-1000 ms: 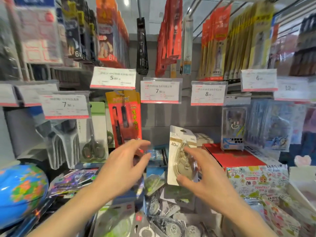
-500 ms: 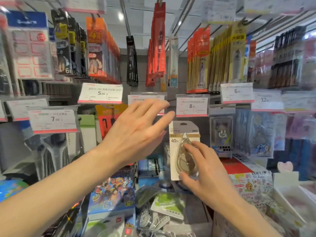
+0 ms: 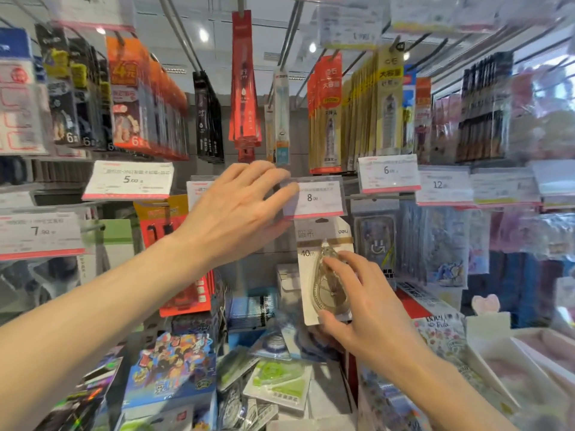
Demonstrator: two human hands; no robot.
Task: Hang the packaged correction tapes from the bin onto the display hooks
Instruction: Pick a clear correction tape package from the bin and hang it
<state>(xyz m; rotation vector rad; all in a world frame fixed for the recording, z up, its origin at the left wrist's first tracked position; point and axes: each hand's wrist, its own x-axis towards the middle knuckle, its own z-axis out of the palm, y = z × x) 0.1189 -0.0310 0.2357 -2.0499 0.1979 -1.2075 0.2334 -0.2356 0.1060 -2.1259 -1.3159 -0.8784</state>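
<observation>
My right hand (image 3: 361,303) grips a packaged correction tape (image 3: 314,272), a beige card marked 40m with a clear teardrop dispenser. The pack stands upright, its top just under the price tag reading 8 (image 3: 317,199). My left hand (image 3: 236,209) reaches up with straight fingers that touch the left edge of that tag. The hook behind the tag is hidden. Below, the bin (image 3: 314,426) holds several more packaged tapes, among them green ones (image 3: 277,381).
Rows of hanging pens and packs fill the hooks above. Price tags reading 5.00 (image 3: 129,180), 6 (image 3: 389,172) and 7 (image 3: 40,233) jut out. A red scissors pack (image 3: 186,293) hangs left. A cartoon box (image 3: 172,368) and white trays (image 3: 516,365) sit low.
Both hands rose toward the tag reading 8. The left hand moved from beside the bin up to the tag. The right hand lifted the tape pack under it.
</observation>
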